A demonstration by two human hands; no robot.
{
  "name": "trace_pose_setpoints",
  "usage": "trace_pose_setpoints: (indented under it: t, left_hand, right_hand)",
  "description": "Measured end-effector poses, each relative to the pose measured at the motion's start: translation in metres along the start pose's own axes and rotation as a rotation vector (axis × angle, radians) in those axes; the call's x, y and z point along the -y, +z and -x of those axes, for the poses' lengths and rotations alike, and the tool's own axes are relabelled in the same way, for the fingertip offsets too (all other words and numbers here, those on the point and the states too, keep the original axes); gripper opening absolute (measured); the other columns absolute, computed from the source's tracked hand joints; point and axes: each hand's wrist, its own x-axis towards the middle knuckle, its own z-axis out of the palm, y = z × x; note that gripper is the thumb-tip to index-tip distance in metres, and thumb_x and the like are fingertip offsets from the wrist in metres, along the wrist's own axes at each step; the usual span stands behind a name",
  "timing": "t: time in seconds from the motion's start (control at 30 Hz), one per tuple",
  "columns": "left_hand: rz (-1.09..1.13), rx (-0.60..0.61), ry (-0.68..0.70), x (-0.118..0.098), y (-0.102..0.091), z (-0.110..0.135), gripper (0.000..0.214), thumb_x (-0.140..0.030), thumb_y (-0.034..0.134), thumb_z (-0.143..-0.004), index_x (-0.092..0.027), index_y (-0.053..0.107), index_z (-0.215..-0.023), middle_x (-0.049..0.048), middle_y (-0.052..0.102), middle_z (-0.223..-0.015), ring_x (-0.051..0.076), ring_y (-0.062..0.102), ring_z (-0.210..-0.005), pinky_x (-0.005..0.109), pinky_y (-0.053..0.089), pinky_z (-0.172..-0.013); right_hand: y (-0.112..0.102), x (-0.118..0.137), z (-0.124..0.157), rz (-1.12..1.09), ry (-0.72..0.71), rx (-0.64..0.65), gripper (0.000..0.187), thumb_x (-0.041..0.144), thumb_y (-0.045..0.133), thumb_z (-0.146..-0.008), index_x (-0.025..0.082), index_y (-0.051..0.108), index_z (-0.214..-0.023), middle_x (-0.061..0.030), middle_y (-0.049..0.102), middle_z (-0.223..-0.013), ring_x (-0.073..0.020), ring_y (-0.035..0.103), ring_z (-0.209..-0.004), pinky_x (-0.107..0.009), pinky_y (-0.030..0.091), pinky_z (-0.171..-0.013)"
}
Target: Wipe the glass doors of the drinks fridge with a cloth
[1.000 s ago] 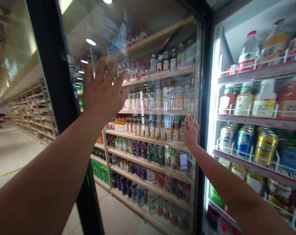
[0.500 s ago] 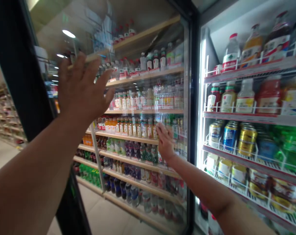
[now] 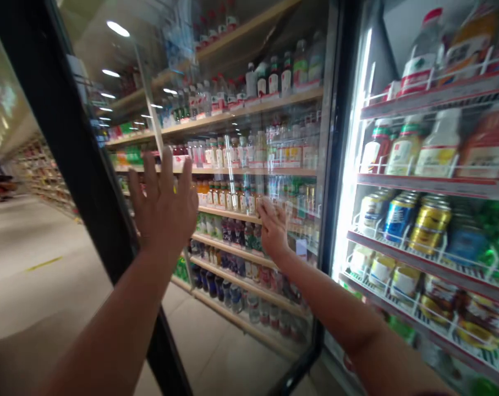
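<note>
My left hand [image 3: 162, 206] is up in front of the glass door [image 3: 232, 352], close to its black outer frame [image 3: 82, 148]. Its fingers are spread, and nothing is in it; whether it touches the glass I cannot tell. Against the pane, farther right, is my right hand [image 3: 273, 228] with its fingers bent and held together. Anything under those fingers is hidden. The door stands swung open from the lit drinks cooler.
On my right, the cooler's wire-fronted shelves [image 3: 433, 184] hold bottles and cans [image 3: 431, 223]. Through the glass I see wooden shelves [image 3: 241, 217] lined with drinks. Long store shelving [image 3: 47, 170] and pale floor [image 3: 34, 297] lie to the left.
My left hand has come down and to the right, still spread. My right hand stays at nearly the same part of the pane. The view has shifted, showing more floor at left.
</note>
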Motion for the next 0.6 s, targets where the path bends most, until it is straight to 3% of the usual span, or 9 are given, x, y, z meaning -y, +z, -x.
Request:
trace_pose_setpoints:
  t: [0.13, 0.23, 0.33, 0.4, 0.5, 0.57, 0.6]
  left_hand:
    - [-0.027, 0.081, 0.020, -0.018, 0.011, 0.127, 0.081, -0.020, 0.059, -0.092, -0.035, 0.015, -0.159, 0.0059, 0.026, -0.160, 0.031, 0.019, -0.150, 0.065, 0.017, -0.125]
    - [-0.082, 0.094, 0.038, -0.016, 0.018, 0.174, 0.083, -0.019, 0.063, -0.090, -0.034, 0.018, -0.158, 0.0075, 0.032, -0.157, 0.030, 0.021, -0.149, 0.063, 0.013, -0.126]
    - [-0.089, 0.088, 0.021, -0.013, 0.021, 0.180, 0.084, -0.020, 0.065, -0.089, -0.035, 0.018, -0.158, 0.0069, 0.033, -0.157, 0.029, 0.020, -0.148, 0.058, 0.008, -0.128]
    - [-0.078, 0.093, 0.014, -0.011, 0.023, 0.176, 0.084, -0.020, 0.065, -0.089, -0.035, 0.018, -0.158, 0.0066, 0.033, -0.156, 0.028, 0.020, -0.149, 0.056, 0.007, -0.129]
    - [-0.056, 0.098, 0.004, -0.004, 0.029, 0.174, 0.083, -0.021, 0.065, -0.090, -0.036, 0.019, -0.158, 0.0056, 0.033, -0.157, 0.028, 0.021, -0.149, 0.057, 0.008, -0.129]
    - [-0.042, 0.092, 0.013, 0.001, 0.034, 0.176, 0.082, -0.022, 0.065, -0.090, -0.036, 0.020, -0.157, 0.0051, 0.033, -0.157, 0.028, 0.022, -0.149, 0.055, 0.009, -0.129]
    - [-0.043, 0.084, 0.024, 0.004, 0.037, 0.177, 0.081, -0.022, 0.065, -0.090, -0.036, 0.021, -0.157, 0.0053, 0.034, -0.157, 0.027, 0.022, -0.149, 0.055, 0.009, -0.129]
  right_hand:
    - [-0.008, 0.002, 0.026, -0.086, -0.298, 0.155, 0.058, 0.012, 0.045, -0.093, 0.040, 0.053, -0.143, 0.0070, 0.062, -0.138, -0.0195, 0.057, -0.129, -0.037, 0.047, -0.113]
    - [-0.012, -0.011, 0.014, -0.081, -0.240, 0.061, 0.059, 0.011, 0.042, -0.093, 0.040, 0.052, -0.144, 0.0062, 0.061, -0.139, -0.0194, 0.058, -0.127, -0.039, 0.049, -0.111]
    - [-0.006, -0.005, 0.000, -0.022, -0.007, -0.128, 0.063, 0.009, 0.037, -0.095, 0.035, 0.042, -0.151, -0.0007, 0.053, -0.149, -0.0226, 0.051, -0.136, -0.050, 0.043, -0.114]
    - [0.001, 0.014, 0.007, -0.002, 0.018, -0.158, 0.064, 0.008, 0.037, -0.094, 0.034, 0.039, -0.153, -0.0016, 0.052, -0.150, -0.0229, 0.049, -0.138, -0.049, 0.042, -0.114]
    - [0.010, 0.043, 0.037, -0.014, -0.307, 0.050, 0.060, 0.012, 0.043, -0.094, 0.037, 0.046, -0.149, 0.0045, 0.057, -0.145, -0.0197, 0.052, -0.134, -0.039, 0.046, -0.111]
    - [0.011, 0.047, 0.051, -0.020, -0.520, 0.199, 0.054, 0.017, 0.046, -0.095, 0.038, 0.051, -0.145, 0.0081, 0.059, -0.142, -0.0172, 0.053, -0.130, -0.033, 0.047, -0.110]
    - [0.011, 0.042, 0.051, -0.016, -0.543, 0.233, 0.052, 0.018, 0.046, -0.096, 0.037, 0.052, -0.144, 0.0086, 0.059, -0.142, -0.0168, 0.053, -0.130, -0.032, 0.046, -0.110]
